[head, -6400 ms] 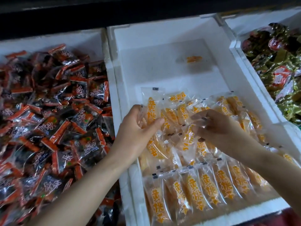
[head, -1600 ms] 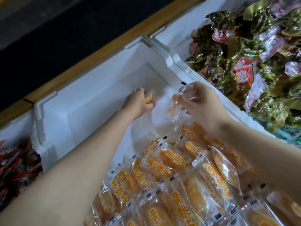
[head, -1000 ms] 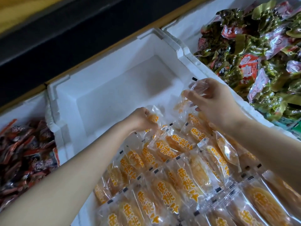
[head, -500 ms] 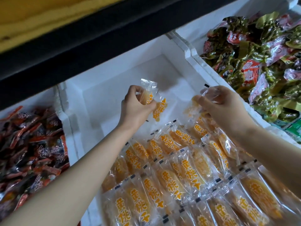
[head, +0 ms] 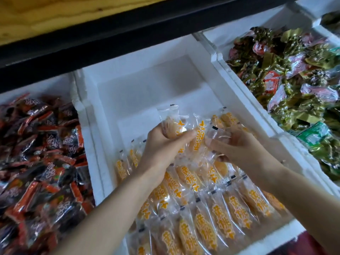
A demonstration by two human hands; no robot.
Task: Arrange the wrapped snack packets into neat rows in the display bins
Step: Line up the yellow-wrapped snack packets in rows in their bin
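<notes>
Gripping a clear packet of orange snack (head: 171, 124) in the left hand (head: 161, 146), thumb across its front, at frame centre; pinching a second clear packet (head: 219, 134) in the right hand (head: 237, 146), just beside. Both held above the middle white foam bin (head: 97, 137), over rows of orange packets (head: 220, 218) filling its lower half. Red-and-black packets (head: 40, 162) heaped at left, green-gold packets (head: 294, 85) upper right.
</notes>
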